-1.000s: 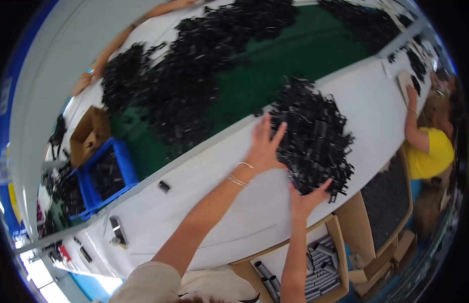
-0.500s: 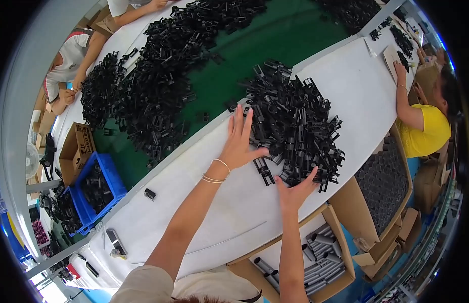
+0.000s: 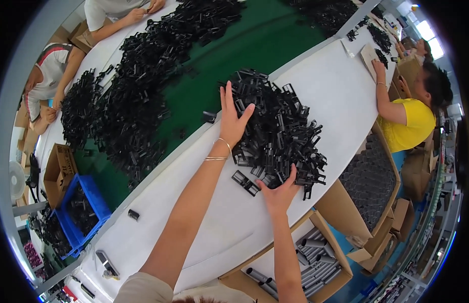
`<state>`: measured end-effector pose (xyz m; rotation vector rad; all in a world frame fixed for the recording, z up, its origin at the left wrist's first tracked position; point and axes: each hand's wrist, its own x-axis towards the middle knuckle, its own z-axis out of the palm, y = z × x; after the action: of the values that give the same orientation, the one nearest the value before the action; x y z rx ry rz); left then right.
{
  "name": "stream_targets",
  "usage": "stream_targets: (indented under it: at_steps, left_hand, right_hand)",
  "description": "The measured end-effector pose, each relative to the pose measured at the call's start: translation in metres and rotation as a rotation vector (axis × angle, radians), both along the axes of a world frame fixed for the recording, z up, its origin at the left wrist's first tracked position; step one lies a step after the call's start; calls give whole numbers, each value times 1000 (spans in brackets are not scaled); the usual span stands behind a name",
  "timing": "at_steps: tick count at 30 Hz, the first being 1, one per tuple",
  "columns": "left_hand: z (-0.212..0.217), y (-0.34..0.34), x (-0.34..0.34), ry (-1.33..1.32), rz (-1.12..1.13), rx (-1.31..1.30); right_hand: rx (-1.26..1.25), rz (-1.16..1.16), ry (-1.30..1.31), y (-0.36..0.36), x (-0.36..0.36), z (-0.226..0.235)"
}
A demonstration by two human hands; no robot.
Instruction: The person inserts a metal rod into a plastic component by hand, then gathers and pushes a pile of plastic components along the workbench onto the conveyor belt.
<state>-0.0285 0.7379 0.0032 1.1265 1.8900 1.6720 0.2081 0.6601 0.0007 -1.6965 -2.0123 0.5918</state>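
We flank a pile of black clips (image 3: 276,132) on the white worktop (image 3: 323,93) with our left hand (image 3: 233,120) and right hand (image 3: 279,196), both spread, the clips likely light, stiff, scatter-prone and best held low from both sides, our left reaching farther along the pile than half a second ago.

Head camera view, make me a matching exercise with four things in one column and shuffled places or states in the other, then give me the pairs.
Things:
1. Left hand
2. Right hand
3. Blue bin
4. Grey tubes

Places or states:
A. Inside an open cardboard box
B. At the near edge of the black parts pile
C. Dark parts inside
D. Bracelets at its wrist

Pairs: 1-D, 2-B, 3-C, 4-A
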Motion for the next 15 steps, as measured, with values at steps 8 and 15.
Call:
stream_targets:
  at_steps: [8, 15]
  left_hand:
    - [-10, 66, -31, -66, -116, 36]
    - [-20, 142, -48, -105, -249, 27]
  right_hand:
    - [-113, -1, 20, 19, -16, 7]
    - [42, 17, 94, 51, -27, 5]
